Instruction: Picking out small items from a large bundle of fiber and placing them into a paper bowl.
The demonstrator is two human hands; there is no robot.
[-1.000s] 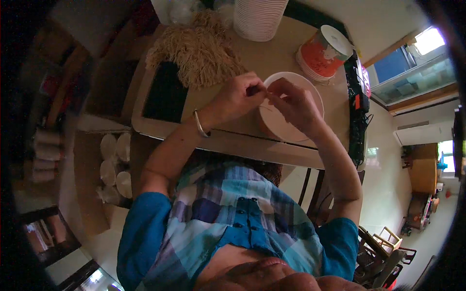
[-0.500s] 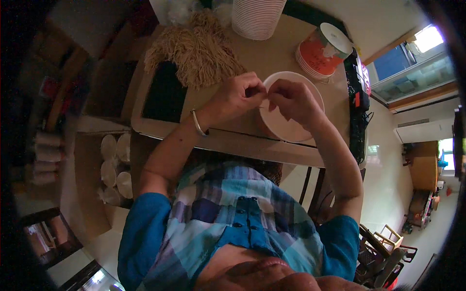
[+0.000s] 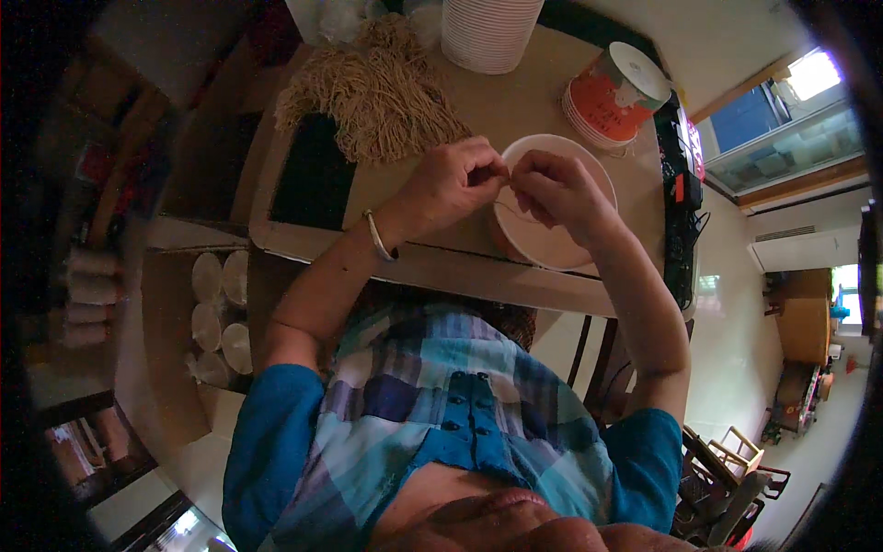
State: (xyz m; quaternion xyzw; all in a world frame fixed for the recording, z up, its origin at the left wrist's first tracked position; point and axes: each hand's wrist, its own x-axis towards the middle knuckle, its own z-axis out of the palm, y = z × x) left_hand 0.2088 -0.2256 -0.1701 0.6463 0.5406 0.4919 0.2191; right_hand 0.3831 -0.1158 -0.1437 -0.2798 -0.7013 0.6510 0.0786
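My left hand [image 3: 451,182] and my right hand [image 3: 561,191] meet fingertip to fingertip above the left part of an open white paper bucket [image 3: 544,245]. Both are pinched closed on a thin pale string [image 3: 522,217], which curves below my right fingers; most of it is hidden by the fingers. Beyond my left hand lies a loose heap of tan strings [image 3: 372,97]. The bucket stands upright at the table's near edge, its inside facing up at me.
A tall stack of white buckets [image 3: 489,37] stands at the back. Nested orange-and-green printed buckets [image 3: 607,106] are at the back right. Dark cables and a power strip [image 3: 681,189] line the table's right edge. A cardboard box [image 3: 170,359] with round white-topped items sits at lower left.
My hands stay pinched together over the bucket, with only a slight shift of the fingers. The string's curve below my right fingers now shows more clearly.
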